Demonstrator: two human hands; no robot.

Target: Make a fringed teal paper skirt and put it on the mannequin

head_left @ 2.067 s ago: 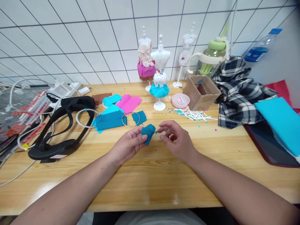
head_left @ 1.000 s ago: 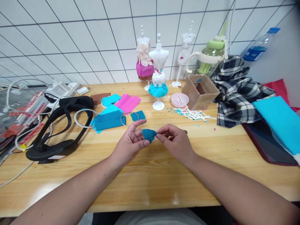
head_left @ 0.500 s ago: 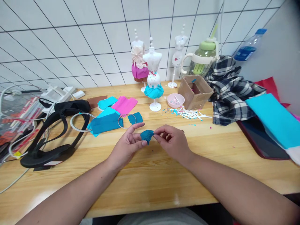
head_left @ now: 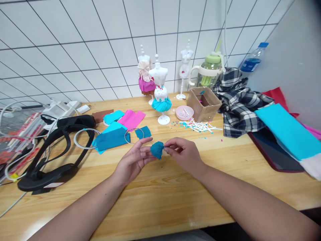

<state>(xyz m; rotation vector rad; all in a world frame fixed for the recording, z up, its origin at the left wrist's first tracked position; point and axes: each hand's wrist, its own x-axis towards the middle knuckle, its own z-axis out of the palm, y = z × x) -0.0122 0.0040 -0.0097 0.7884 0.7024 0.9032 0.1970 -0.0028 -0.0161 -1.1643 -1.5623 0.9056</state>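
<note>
A gathered teal paper piece point(head_left: 156, 150) is held up over the counter point(head_left: 140, 211), its narrow end pinched in the right hand point(head_left: 185, 154); the left hand point(head_left: 132, 162), fingers spread apart, is at its left edge. Just beyond, a thin hoop point(head_left: 125, 136) overlaps a folded teal sheet point(head_left: 111, 139) and a small teal square point(head_left: 146, 133). Farther back stand a blue-skirted dress form point(head_left: 159, 75), a pink dish point(head_left: 184, 118) and a cardboard box point(head_left: 200, 113). The bottle point(head_left: 255, 55) carries writing too small to read.
</note>
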